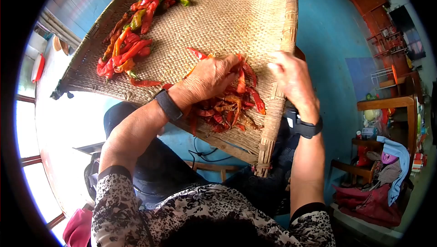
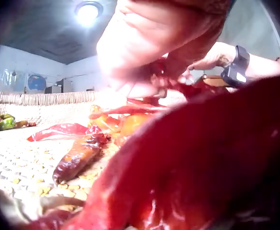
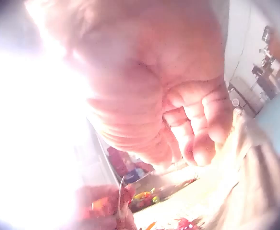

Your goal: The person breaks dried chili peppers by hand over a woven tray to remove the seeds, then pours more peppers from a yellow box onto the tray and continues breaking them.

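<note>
On a woven tray (image 1: 218, 14) held over the lap lie red chili peppers, many of them wrinkled. My left hand (image 1: 211, 76) grips red chili peppers (image 1: 241, 85) above a loose heap (image 1: 223, 115) near the tray's front right corner. In the left wrist view, a large red pepper (image 2: 178, 158) fills the foreground, and a dark wrinkled one (image 2: 77, 158) lies among scattered seeds. At the right rim, my right hand (image 1: 293, 80) has its fingers curled, with no pepper showing in it. The right wrist view shows those curled fingers (image 3: 197, 124) from the palm side.
A second pile of red, orange and green peppers (image 1: 132, 42) runs along the tray's left side. To the right, a wooden chair (image 1: 355, 169) bears clothes. Bright windows stand at the left, and a dark cable (image 1: 202, 153) lies on the blue floor below the tray.
</note>
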### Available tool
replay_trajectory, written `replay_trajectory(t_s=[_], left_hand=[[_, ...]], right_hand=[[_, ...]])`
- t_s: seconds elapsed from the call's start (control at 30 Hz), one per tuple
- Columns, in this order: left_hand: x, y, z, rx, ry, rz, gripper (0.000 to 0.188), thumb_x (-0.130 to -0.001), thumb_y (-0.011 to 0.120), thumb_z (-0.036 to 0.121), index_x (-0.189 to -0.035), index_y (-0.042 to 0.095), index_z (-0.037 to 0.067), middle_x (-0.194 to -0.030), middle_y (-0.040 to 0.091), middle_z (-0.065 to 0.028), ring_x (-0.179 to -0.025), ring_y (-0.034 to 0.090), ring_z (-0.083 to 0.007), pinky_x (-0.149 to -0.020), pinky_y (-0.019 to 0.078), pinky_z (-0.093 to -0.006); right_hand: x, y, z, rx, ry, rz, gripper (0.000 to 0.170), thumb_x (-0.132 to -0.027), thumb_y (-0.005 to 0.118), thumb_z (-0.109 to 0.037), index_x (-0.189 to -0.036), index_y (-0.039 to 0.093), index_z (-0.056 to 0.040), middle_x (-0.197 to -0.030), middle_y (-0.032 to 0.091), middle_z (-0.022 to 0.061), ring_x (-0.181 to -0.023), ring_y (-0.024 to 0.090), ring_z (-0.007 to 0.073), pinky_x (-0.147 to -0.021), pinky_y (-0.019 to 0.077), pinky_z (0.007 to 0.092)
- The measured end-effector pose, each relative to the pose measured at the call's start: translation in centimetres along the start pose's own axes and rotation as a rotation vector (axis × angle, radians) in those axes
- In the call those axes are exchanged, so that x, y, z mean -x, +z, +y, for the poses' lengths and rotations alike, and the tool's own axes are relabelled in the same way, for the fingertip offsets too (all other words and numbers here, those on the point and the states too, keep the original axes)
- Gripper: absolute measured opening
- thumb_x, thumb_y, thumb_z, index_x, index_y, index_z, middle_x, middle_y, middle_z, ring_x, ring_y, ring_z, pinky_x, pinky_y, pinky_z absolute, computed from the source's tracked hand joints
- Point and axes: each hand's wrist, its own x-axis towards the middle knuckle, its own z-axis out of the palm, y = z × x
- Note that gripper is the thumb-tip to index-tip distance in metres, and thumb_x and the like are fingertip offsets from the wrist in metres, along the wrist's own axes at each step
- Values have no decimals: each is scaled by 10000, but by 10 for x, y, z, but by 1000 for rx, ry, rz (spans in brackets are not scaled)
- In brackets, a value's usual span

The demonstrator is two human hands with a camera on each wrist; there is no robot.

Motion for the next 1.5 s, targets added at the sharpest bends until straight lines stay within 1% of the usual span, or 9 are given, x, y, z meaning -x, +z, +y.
replay_trajectory(t_s=[0.1, 0.17, 0.37, 0.43, 0.7, 0.87, 1.03, 1.13, 1.5], left_hand=[[-4, 0, -14, 70, -91, 27, 216, -859, 627, 121, -1041, 579, 16, -838, 643, -178, -802, 656, -300, -720, 518, -374], [-1, -8, -14, 103, -50, 75, 291, -878, 633, 163, -1125, 587, 16, -879, 654, -175, -816, 659, -258, -731, 519, -351], [11, -27, -13, 216, 2, 99, 366, -893, 624, 288, -1116, 589, 0, -850, 655, -190, -819, 660, -324, -727, 514, -405], [13, -32, -12, 217, -20, 101, 324, -887, 635, 273, -1068, 598, 7, -825, 653, -166, -808, 659, -298, -731, 511, -391], [10, -23, -18, 339, -78, 6, 230, -874, 641, 200, -993, 582, 12, -801, 644, -129, -765, 643, -247, -708, 494, -371], [0, -12, -9, 319, -124, -85, 241, -867, 658, 192, -996, 577, 6, -806, 638, -131, -764, 632, -222, -723, 489, -358], [-7, -2, -8, 372, -37, -97, 223, -883, 652, 192, -1011, 599, 16, -783, 632, -117, -723, 607, -201, -691, 486, -336], [-10, -8, 3, 445, -258, -279, 227, -908, 636, 192, -1046, 637, 13, -906, 660, -95, -829, 616, -151, -751, 496, -312], [-4, -5, -8, 596, -111, -277, 158, -928, 608, 127, -1023, 617, 2, -899, 640, 0, -890, 576, -74, -802, 484, -257]], right_hand=[[-11, 20, -18, -16, 227, -486, 177, -860, 588, -12, -1035, 605, 5, -966, 580, 162, -813, 620, 242, -675, 520, 359], [-1, 49, 2, 134, -64, -314, 196, -854, 613, -116, -1025, 611, -20, -940, 574, 143, -887, 604, 306, -774, 486, 432], [-24, 51, -13, 402, -21, -617, 230, -885, 589, -147, -1088, 609, -42, -990, 587, 150, -887, 606, 290, -776, 483, 423], [-27, 48, -17, 327, 290, -657, 232, -908, 572, -142, -1108, 610, -31, -973, 591, 139, -838, 599, 266, -769, 485, 383], [-18, 1, -9, 13, -38, 271, 112, -872, 630, -71, -944, 682, -2, -793, 642, 102, -669, 611, 188, -587, 490, 300], [-3, -24, 14, -156, 228, 353, 77, -852, 649, -37, -910, 661, 12, -764, 641, 80, -543, 563, 116, -492, 457, 259], [18, -40, 28, -190, 489, 252, 87, -842, 657, -44, -918, 654, -3, -785, 647, 109, -588, 593, 168, -547, 482, 306], [23, -36, 36, 120, 315, 238, 115, -844, 641, -63, -948, 647, -13, -839, 646, 169, -745, 632, 311, -670, 498, 376], [-12, 20, -35, -221, 15, -234, 175, -925, 537, -98, -1054, 610, -5, -759, 619, 192, -692, 632, 287, -609, 488, 372]])
